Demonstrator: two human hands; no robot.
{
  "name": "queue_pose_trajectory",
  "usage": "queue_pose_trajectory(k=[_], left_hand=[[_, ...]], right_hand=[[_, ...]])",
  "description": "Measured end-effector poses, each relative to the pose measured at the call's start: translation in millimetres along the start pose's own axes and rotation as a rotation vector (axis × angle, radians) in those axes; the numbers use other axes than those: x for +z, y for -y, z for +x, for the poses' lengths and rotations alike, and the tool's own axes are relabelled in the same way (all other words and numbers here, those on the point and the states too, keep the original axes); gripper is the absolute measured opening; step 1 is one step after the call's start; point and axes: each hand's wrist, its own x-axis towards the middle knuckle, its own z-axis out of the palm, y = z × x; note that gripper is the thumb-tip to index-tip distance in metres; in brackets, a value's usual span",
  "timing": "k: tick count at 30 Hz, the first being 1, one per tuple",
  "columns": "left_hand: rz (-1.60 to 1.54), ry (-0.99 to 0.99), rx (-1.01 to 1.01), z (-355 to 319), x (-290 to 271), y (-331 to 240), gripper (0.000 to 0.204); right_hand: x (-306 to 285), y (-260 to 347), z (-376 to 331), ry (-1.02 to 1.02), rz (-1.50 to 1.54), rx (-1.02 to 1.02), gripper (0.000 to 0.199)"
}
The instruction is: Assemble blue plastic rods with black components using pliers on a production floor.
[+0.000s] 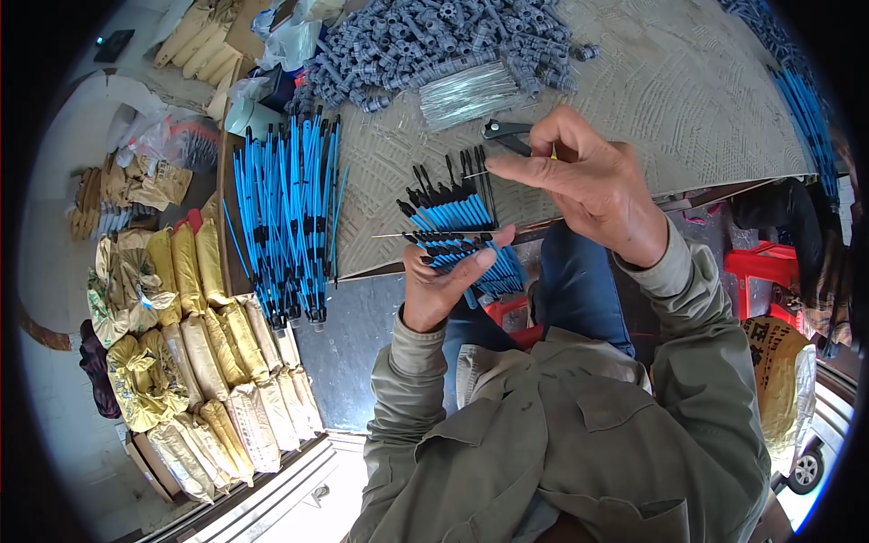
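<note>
Near the table edge, my left hand is closed round a bunch of thin blue rods with black tips. A thin straight wire runs across the tips and sticks out to the left. Just beyond, more blue rods with black tips fan out side by side over the edge. My right hand is raised above and to the right of them, thumb and forefinger pinched on a fine wire that points left. Black-handled pliers lie on the table, partly behind the right hand.
A heap of grey plastic fittings covers the table's far side, beside a bundle of silvery wires. At left lies a stack of blue rods. Yellowish packed sacks stand lower left. A red stool is at right.
</note>
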Motion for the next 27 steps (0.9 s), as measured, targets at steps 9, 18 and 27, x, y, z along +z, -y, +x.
queue_pose_trajectory(k=[9, 18, 27], left_hand=[[0.037, 0.014, -0.015, -1, -3, 1, 0.019], [0.07, -0.032, -0.015, 0, 0, 1, 0.027], [0.06, 0.024, -0.005, -1, -3, 3, 0.02]], right_hand=[[1, 2, 5, 0.03, -0.04, -0.029, 0.056], [-3, 1, 13, 0.06, -0.015, -0.082, 0.049], [-8, 12, 11, 0.052, -0.175, -0.08, 0.045]])
